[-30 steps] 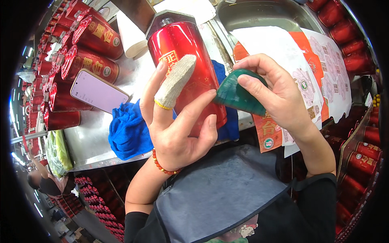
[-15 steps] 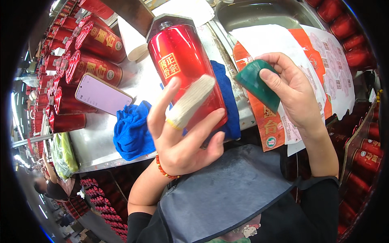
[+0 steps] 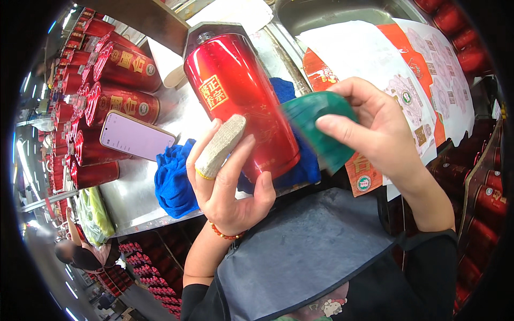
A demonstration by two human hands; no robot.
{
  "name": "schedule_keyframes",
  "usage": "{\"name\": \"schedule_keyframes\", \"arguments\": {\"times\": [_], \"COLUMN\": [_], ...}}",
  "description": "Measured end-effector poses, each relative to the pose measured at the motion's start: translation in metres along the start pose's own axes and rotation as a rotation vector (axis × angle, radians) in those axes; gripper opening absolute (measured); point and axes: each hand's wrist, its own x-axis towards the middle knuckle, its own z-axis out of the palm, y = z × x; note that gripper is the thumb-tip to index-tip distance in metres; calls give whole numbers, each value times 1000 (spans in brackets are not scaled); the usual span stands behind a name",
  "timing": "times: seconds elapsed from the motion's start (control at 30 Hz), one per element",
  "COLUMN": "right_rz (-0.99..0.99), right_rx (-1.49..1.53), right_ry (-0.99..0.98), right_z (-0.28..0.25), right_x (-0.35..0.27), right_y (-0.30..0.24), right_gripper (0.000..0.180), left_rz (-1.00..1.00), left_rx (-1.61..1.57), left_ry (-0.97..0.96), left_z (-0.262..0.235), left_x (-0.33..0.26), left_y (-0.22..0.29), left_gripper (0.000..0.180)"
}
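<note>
A tall glossy red bottle (image 3: 241, 96) with a gold label lies on a blue cloth (image 3: 174, 182) on the metal table (image 3: 128, 192). My left hand (image 3: 225, 182) grips the bottle's near end, thumb below it and fingers on its left side. One finger wears a beige fabric cover, and there is a gold ring and a red bead bracelet. My right hand (image 3: 380, 134) holds a green pad (image 3: 316, 125) against the bottle's right side; the pad is blurred.
A phone (image 3: 136, 136) with a lit screen lies left of the cloth. Several red cylinders (image 3: 120, 101) are stacked at the far left. Printed label sheets (image 3: 385, 53) lie on the right beside a metal tray (image 3: 321, 10). More red cylinders line the right edge. A person (image 3: 80, 257) stands at the lower left.
My right hand has brought the green pad left onto the bottle's side. My left hand has shifted its fingers along the bottle's near end.
</note>
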Motion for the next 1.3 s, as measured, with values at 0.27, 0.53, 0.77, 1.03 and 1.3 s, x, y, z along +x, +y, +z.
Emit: {"name": "schedule_keyframes", "arguments": {"times": [0.27, 0.53, 0.77, 1.03, 1.3], "right_rz": [-732, -859, -796, -127, 157], "right_rx": [-768, -722, -721, -314, -737], "right_ry": [60, -168, -273, 20, -100], "right_z": [-3, 12, 17, -64, 9], "right_x": [23, 16, 26, 136, 265], "right_y": [-20, -38, -43, -18, -33], "right_gripper": [21, 30, 21, 24, 64], "left_rz": [-41, -260, -293, -230, -222], "left_rx": [-112, -72, -139, -137, -218], "left_ry": [3, -189, -122, -128, -26], "left_z": [1, 7, 13, 11, 16], "left_x": [-21, -18, -13, -11, -10], "left_y": [-10, -6, -8, -7, -8], "left_gripper": [96, 132, 128, 129, 104]}}
